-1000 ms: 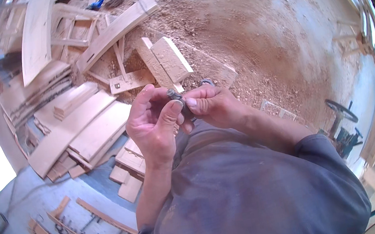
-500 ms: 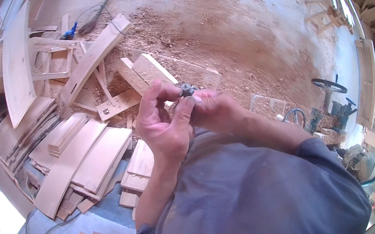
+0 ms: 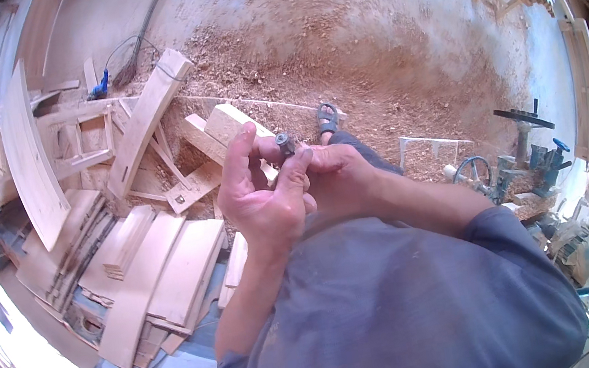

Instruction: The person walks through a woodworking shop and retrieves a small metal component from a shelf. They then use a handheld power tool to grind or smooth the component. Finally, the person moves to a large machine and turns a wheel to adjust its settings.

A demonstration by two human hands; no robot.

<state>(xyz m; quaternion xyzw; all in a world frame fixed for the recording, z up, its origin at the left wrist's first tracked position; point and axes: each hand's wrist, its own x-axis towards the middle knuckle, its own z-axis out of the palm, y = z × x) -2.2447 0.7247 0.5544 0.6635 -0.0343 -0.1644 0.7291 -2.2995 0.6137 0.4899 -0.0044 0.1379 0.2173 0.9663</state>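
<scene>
Fingers (image 3: 236,164) of left hand (image 3: 261,203) and right hand (image 3: 342,170) pinch small metal part (image 3: 284,141) | stacked planks' (image 3: 186,270) edges left | shavings-strewn floor (image 3: 394,37) spreads wide, far

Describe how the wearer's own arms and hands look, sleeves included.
The left hand and right hand are ungloved, with no ring visible. The left forearm and right forearm are bare, no watch or band showing. Short, plain blue-grey cloth sleeves end near the elbows.

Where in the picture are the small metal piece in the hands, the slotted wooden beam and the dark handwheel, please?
Small metal piece (image 3: 285,141), head view: its round end.
Slotted wooden beam (image 3: 149,122), head view: its broad face.
Dark handwheel (image 3: 524,119), head view: near its centre.
</scene>
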